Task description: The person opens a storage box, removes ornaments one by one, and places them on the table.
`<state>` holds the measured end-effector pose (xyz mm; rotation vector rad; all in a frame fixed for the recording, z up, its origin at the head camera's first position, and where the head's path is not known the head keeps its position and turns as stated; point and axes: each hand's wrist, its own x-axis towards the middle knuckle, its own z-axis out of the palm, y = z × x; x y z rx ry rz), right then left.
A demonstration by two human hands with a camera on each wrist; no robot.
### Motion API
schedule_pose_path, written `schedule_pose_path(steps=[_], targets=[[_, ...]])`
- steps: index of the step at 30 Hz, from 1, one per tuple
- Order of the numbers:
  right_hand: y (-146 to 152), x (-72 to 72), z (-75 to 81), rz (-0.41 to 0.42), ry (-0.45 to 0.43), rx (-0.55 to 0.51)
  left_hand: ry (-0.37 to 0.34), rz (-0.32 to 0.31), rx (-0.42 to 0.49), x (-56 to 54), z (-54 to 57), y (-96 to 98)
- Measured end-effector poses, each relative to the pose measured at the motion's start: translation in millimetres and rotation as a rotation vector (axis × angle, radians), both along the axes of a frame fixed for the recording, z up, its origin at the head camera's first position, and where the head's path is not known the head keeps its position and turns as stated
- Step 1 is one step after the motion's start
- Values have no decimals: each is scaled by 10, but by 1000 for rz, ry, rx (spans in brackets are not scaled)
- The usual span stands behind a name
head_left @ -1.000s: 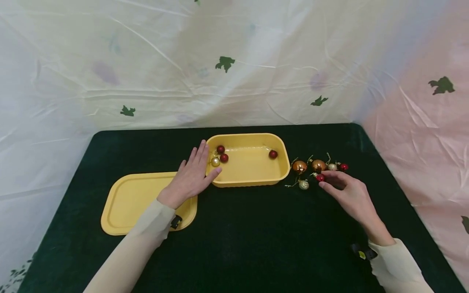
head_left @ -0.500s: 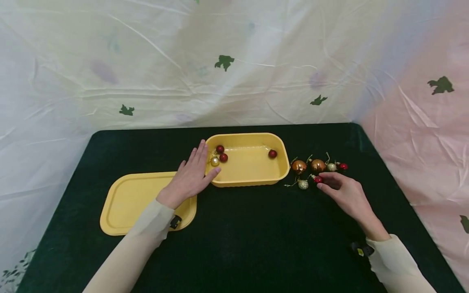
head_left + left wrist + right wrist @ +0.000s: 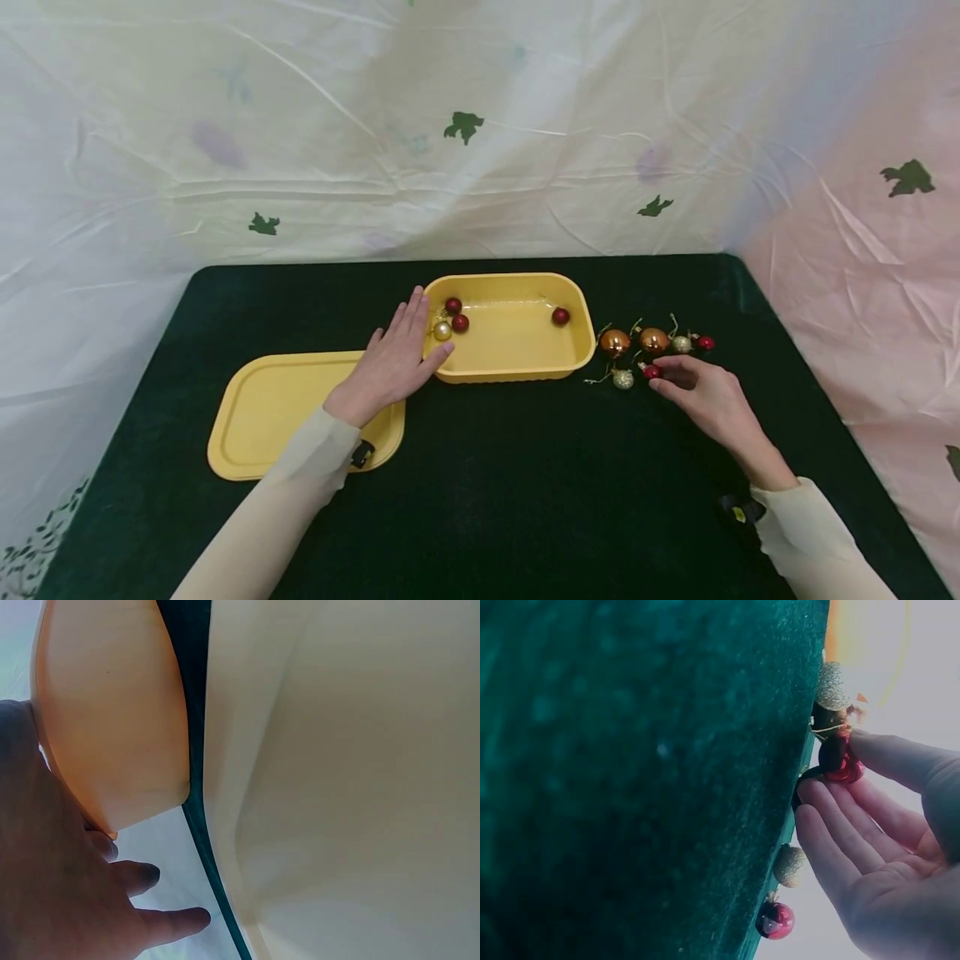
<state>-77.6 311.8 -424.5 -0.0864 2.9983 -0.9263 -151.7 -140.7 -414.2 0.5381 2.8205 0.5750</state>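
Observation:
My left hand [image 3: 393, 354] rests with straight fingers on the left rim of a yellow plastic box [image 3: 510, 372]. Inside the box lie several small baubles: a dark red pair and a gold bauble [image 3: 442, 331] at the left end, and another dark red bauble [image 3: 560, 317] at the right. To the right of the box, my right hand [image 3: 708, 398] pinches a small shiny red bauble [image 3: 841, 759] between thumb and fingers, low over the cloth. Beside it lie two copper baubles [image 3: 654, 341], a glittery gold bauble [image 3: 623, 379], another glittery one [image 3: 681, 343] and a second shiny red bauble [image 3: 705, 342].
A yellow lid [image 3: 277, 408] lies flat at the left, partly under my left forearm. Dark green cloth [image 3: 510, 492] covers the table. White and pink fabric hangs behind it and along its sides.
My right hand, with the red bauble between its fingers, has shifted slightly toward me and away from the copper baubles. The left hand stays on the box rim.

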Motion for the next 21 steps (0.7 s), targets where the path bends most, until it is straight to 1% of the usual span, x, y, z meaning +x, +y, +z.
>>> schedule_pose_path(steps=[7,21], targets=[[12,-17,-8,2,-44,0,-2,-1,-9,1,-1,0],[6,-32,-4,5,-62,1,3,-1,-12,-13,-9,-1]])
